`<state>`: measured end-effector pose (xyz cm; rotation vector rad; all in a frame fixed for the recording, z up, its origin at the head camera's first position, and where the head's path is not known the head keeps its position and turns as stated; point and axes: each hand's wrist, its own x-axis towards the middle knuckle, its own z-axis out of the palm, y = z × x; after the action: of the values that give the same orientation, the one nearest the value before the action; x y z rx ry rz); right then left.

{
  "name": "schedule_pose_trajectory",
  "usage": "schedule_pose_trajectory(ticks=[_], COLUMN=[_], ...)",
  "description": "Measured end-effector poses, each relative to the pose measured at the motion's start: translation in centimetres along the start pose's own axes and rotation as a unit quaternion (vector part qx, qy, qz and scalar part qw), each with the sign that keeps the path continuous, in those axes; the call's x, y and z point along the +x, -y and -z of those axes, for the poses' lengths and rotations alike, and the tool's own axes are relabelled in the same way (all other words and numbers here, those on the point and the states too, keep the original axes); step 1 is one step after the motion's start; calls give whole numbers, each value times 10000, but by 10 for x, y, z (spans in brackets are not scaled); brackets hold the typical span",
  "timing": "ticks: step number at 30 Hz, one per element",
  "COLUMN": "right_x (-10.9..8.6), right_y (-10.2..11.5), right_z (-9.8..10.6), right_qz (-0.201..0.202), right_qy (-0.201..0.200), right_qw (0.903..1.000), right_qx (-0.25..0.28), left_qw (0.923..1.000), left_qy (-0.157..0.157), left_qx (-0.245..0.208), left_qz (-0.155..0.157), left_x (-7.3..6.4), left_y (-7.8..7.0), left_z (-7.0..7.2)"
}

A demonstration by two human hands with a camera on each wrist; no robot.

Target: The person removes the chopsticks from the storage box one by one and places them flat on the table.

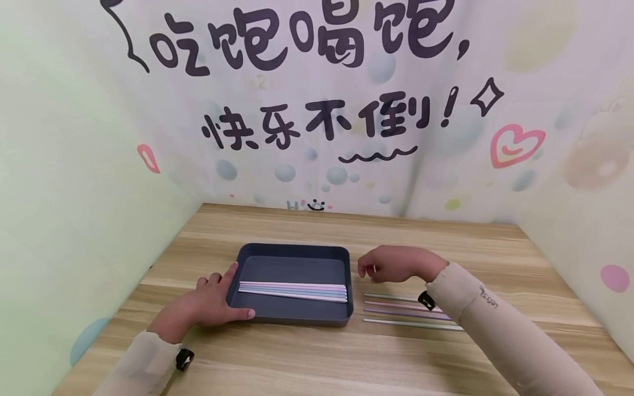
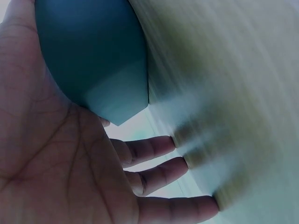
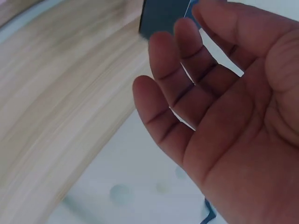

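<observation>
A dark grey rectangular tray (image 1: 297, 319) lies on the table. Inside it, a bundle of pastel chopsticks (image 1: 293, 291) runs lengthwise. My left hand (image 1: 210, 300) touches the tray's near left corner, its thumb along the front rim and its index finger at the left side. In the left wrist view, the tray wall (image 2: 98, 56) is against the palm, and three straight fingers reach down to the tabletop. Just beyond the tray's right side, my right hand (image 1: 396, 263) hovers with loosely curled fingers and holds nothing. Below it lie several separate chopsticks (image 1: 391, 304), partly hidden by the forearm.
The wood-grain table (image 1: 317, 357) is bounded by a printed cloth (image 1: 307, 176) at the back and pale walls at both sides. A black wrist device (image 1: 185, 359) sits at the left sleeve, and another black device (image 1: 426, 300) at the right cuff.
</observation>
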<state>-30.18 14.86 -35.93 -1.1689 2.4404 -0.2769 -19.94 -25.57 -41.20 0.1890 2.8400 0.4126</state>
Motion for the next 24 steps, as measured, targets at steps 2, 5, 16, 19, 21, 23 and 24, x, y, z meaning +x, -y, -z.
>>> schedule_pose_trajectory(ticks=[2,5,16,19,21,23,24], right_x=[8,19,47,55,61,66,68], right_y=[7,17,40,46,50,55,57], right_z=[0,-1,8,10,10,9,8], right_qz=[85,273,476,507,507,464,462], right_qy=[7,-4,-116,-111,-135,-156,-162], right_qw=[9999,9992,9976,9974,9969,9963,9957], right_qx=[-110,-288,-499,-507,-587,-709,-784], left_qw=[10000,10000,10000,10000,10000,10000,10000], left_qy=[-9,-16,26,24,3,5,7], left_qx=[2,10,-3,-1,6,7,10], left_qz=[-13,-12,5,14,5,5,10], left_x=[0,0,0,0,0,1,1], left_y=[0,0,1,2,3,3,4], left_z=[0,0,0,-1,-1,-2,-2])
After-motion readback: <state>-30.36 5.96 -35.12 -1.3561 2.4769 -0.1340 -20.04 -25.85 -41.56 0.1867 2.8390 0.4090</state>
